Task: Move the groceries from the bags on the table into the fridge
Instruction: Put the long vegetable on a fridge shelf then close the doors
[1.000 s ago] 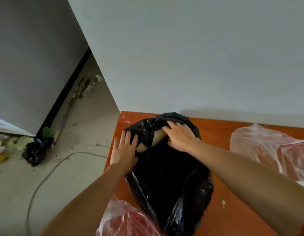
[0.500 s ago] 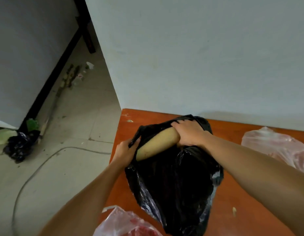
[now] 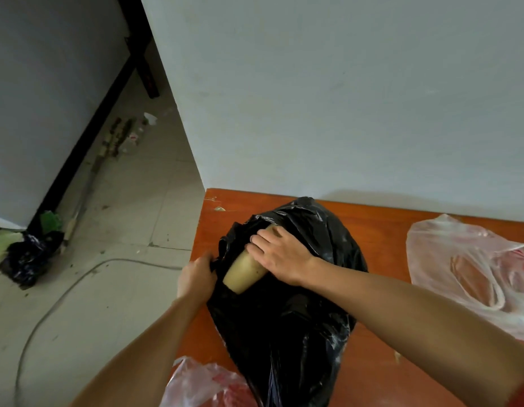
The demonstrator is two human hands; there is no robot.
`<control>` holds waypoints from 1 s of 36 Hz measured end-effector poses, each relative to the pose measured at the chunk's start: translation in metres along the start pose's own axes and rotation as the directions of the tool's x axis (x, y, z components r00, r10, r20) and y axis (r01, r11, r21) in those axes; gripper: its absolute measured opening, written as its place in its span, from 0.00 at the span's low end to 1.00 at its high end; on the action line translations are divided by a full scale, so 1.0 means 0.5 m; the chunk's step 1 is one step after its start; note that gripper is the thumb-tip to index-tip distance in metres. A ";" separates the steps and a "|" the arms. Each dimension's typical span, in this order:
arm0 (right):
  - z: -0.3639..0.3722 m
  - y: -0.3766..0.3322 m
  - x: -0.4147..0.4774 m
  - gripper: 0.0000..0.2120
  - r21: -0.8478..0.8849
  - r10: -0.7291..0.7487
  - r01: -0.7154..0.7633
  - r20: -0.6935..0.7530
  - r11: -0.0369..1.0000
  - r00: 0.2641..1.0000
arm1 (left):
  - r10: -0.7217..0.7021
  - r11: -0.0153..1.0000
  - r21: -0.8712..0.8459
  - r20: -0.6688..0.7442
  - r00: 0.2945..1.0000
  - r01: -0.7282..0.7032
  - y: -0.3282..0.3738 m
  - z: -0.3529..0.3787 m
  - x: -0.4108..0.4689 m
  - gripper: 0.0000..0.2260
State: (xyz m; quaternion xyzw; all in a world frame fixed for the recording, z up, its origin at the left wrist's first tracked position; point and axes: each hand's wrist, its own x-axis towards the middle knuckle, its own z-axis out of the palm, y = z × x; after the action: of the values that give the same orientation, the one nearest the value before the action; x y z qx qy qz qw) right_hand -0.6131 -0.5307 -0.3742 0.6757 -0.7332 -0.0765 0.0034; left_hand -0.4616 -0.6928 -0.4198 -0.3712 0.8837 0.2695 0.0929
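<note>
A black plastic bag (image 3: 290,324) lies on the orange wooden table (image 3: 378,230) near its left edge. Out of its mouth pokes a pale yellowish, thick root vegetable (image 3: 244,271). My right hand (image 3: 280,255) lies over the vegetable's upper part with fingers curled round it. My left hand (image 3: 196,279) grips the bag's rim at the left side of the opening. The rest of the vegetable is hidden under my right hand and the bag.
A translucent pink-white bag (image 3: 475,274) lies at the table's right, another one (image 3: 208,386) at the near edge. Left of the table is tiled floor with a cable (image 3: 78,277), a black bag with green leaves (image 3: 26,254) and a grey appliance side (image 3: 43,107).
The vegetable has come further out of the bag and now points down-left. My right hand slid over it; my left hand moved from the vegetable's end to the bag's rim.
</note>
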 end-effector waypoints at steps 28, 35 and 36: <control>-0.158 0.085 -0.162 0.38 0.808 0.745 -0.468 0.055 0.358 0.664 | 0.346 0.653 -0.710 -0.030 0.938 -0.264 0.340 -0.228 -0.101 0.29; -0.047 0.076 -0.235 0.51 0.675 0.645 -0.620 0.272 0.401 0.714 | 0.212 0.756 -0.606 -0.133 0.968 -0.249 0.409 -0.219 -0.108 0.27; -0.023 0.081 -0.253 0.54 0.603 0.619 -0.672 0.345 0.430 0.706 | 0.200 0.764 -0.592 -0.160 0.967 -0.256 0.409 -0.217 -0.109 0.26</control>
State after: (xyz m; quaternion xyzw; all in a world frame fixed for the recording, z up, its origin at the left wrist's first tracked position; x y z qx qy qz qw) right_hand -0.6412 -0.4034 -0.3457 0.2895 -0.9062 0.1860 -0.2459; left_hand -0.5637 -0.6005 -0.2260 -0.2823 0.7919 0.5316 -0.1032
